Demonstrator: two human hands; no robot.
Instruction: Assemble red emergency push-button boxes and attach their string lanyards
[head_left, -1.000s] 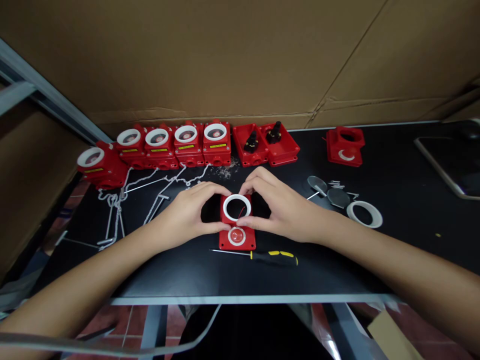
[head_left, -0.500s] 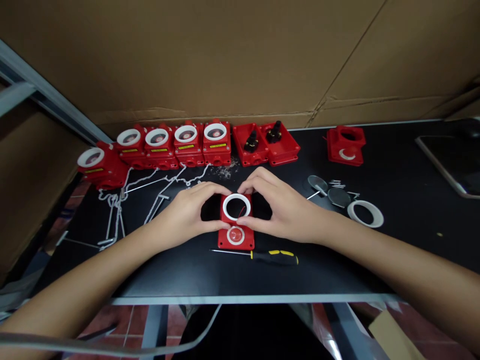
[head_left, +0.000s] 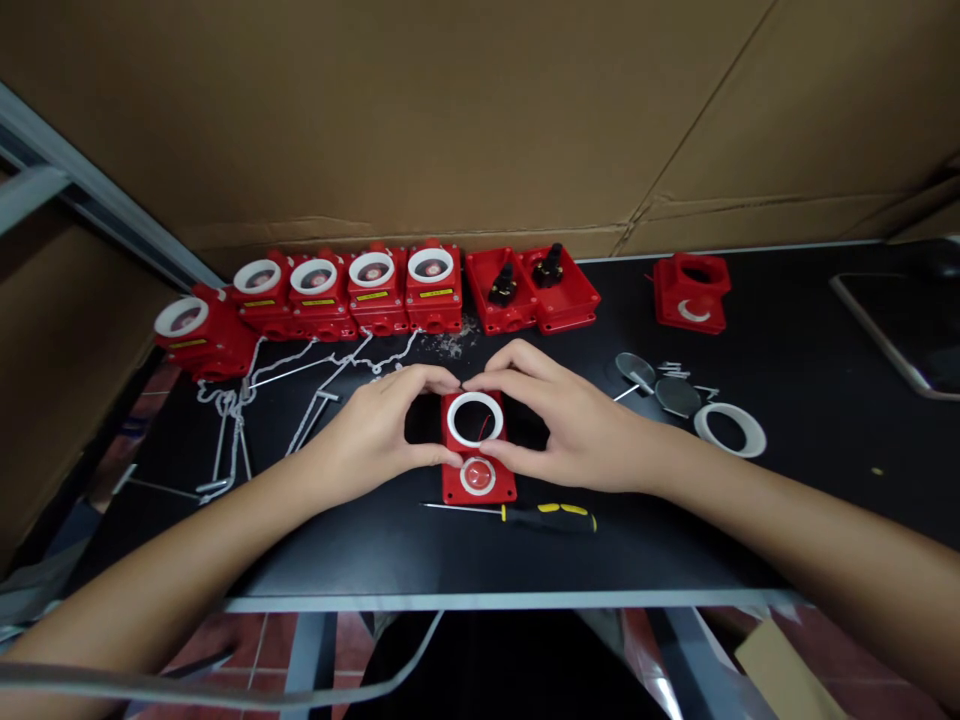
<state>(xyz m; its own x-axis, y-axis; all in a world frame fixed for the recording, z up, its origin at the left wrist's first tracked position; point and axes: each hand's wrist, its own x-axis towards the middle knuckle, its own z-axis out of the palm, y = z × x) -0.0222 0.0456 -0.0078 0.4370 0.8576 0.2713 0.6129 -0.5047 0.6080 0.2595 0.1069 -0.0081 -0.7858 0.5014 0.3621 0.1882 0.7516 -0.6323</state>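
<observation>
A red housing cover (head_left: pixel 493 494) lies flat on the black tabletop in front of me, with a round clear red lens (head_left: pixel 478 476) near its front end. A white ring (head_left: pixel 450 420) sits over the cover's large round opening, and a thin red wire shows inside it. From the left, my left hand (head_left: pixel 382 420) curls its thumb and fingers around the cover beside the ring. My right hand (head_left: pixel 555 420) grips the ring from the right, thumb on its front rim, fingers at the back. Just in front of the cover rests a black-and-yellow screwdriver (head_left: pixel 555 516).
Several assembled red call-point boxes (head_left: pixel 375 295) stand at the back left, with chains and small metal hammers (head_left: pixel 311 415) before them. Two open red housings (head_left: pixel 574 298) sit mid-back. Rightward are another red cover (head_left: pixel 690 290), glass discs (head_left: pixel 679 396), screws, a loose white ring (head_left: pixel 756 430) and a tablet-like device (head_left: pixel 900 335).
The red cover has turned slightly, its front end shifting a little to the right. My right fingers have slid left along the ring's back edge, meeting the left fingertips.
</observation>
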